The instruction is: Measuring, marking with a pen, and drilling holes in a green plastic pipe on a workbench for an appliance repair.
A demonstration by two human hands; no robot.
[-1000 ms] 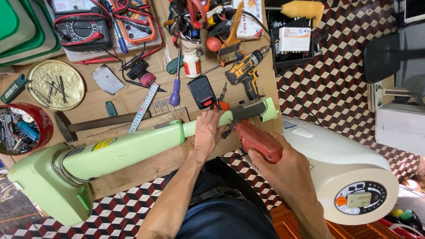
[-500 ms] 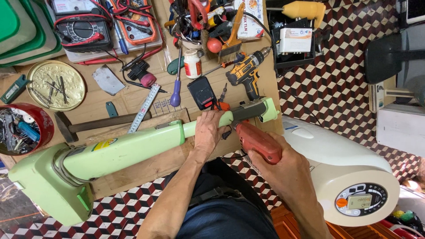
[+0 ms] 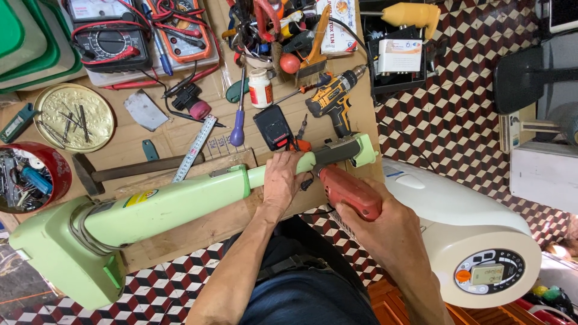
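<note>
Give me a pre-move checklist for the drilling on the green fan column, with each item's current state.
1. Left hand grips the pale green column beside the drilling spot: ok.
2. Right hand wraps the red electric drill: ok.
3. Drill tip seated on the column: cannot tell, the left hand hides it.
4. Column supported along its length by the wooden workbench: ok, though the fan base hangs past the bench edge.
5. Loose items kept away from the work: not ok, the black battery pack and steel ruler lie just behind the column.
</note>
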